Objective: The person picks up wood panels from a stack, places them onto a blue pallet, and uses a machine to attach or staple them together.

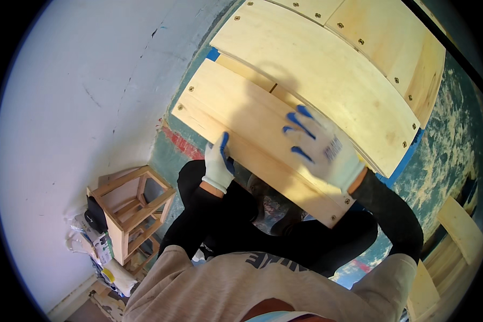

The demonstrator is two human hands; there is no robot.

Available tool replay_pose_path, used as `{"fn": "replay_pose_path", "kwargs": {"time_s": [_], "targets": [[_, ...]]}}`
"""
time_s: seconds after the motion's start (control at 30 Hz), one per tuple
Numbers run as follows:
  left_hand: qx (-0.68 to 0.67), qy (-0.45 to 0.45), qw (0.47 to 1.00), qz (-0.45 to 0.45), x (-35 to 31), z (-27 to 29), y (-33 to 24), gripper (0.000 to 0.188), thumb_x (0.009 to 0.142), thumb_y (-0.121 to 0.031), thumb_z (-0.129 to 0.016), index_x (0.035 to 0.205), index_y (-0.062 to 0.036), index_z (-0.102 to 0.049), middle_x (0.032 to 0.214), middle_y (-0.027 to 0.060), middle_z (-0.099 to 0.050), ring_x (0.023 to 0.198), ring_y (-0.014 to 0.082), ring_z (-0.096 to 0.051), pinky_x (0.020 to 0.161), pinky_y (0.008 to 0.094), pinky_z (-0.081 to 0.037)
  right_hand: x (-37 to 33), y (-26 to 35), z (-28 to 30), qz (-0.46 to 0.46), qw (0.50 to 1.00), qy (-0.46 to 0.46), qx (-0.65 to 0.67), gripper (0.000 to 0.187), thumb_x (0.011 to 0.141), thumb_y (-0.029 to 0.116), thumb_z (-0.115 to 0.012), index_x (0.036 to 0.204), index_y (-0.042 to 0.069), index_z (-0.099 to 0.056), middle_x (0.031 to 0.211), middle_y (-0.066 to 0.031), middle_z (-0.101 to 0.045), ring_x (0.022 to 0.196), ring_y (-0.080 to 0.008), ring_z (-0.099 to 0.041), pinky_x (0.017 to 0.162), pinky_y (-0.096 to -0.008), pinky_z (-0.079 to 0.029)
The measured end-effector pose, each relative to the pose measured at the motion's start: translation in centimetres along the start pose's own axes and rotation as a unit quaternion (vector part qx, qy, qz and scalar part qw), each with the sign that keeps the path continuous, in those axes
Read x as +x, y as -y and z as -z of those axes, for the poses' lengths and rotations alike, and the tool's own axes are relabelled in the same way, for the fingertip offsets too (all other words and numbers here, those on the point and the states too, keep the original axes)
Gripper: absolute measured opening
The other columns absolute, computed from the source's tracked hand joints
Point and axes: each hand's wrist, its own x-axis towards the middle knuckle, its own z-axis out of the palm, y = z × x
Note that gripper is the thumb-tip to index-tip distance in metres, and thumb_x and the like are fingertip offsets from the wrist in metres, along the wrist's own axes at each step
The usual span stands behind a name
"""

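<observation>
A long pale wooden board (260, 137) with metal fittings at its ends lies across my knees, tilted down to the right. My left hand (218, 163), in a white glove with blue fingertips, grips its near edge, the thumb on top and the other fingers partly hidden. Over the right half of the board is my right hand (324, 150) in a matching glove, slightly blurred. Its fingers are spread and hold nothing; whether the palm touches the wood I cannot tell. Just beyond lies a larger stack of similar boards (327, 75).
Blue material (405, 161) shows under the stack. A wooden frame (150, 211) stands at left by the white wall (75, 107), with bags and packages (99, 244) beside it. More wooden panels (461, 231) lie at the right, on the scuffed green floor (437, 137).
</observation>
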Motion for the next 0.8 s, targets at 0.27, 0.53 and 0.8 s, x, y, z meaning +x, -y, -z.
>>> {"fn": "replay_pose_path", "kwargs": {"time_s": [0.27,0.53,0.8], "targets": [[0.121,0.025,0.992,0.0,-3.0,-4.2,2.2,0.03,0.096,-0.011,-0.065,0.123,-0.0123,-0.053,0.111,0.0023,-0.064,0.1,0.0165,-0.064,0.079,0.0307,-0.053,-5.6,-0.1,-3.2,0.066,0.987,0.002,0.148,0.031,0.086,0.028,-0.072,0.111,0.009,-0.069,0.125,-0.0085,-0.063,0.13,-0.031,-0.051,0.107,-0.0446,-0.042],[0.193,0.07,0.964,-0.169,-6.2,-5.0,0.8,0.052,0.096,-0.003,-0.061,0.144,-0.0018,-0.041,0.145,0.012,-0.043,0.126,0.0246,-0.052,0.103,0.0351,-0.046,-6.9,-2.9,-0.1,0.116,0.97,-0.213,0.022,0.029,0.083,0.021,-0.073,0.11,0.01,-0.068,0.122,-0.0103,-0.065,0.127,-0.034,-0.055,0.103,-0.0469,-0.044],[0.512,0.264,0.64,-0.508,3.9,-25.6,-4.0,0.056,0.093,-0.026,-0.067,0.137,0.0047,-0.051,0.133,0.0234,-0.058,0.125,0.0357,-0.055,0.106,0.0418,-0.043,-3.7,-11.2,4.4,-0.121,0.889,-0.426,-0.118,0.048,0.083,0.026,-0.071,0.126,0.008,-0.06,0.132,-0.0197,-0.058,0.127,-0.0417,-0.048,0.107,-0.0498,-0.039]]}}
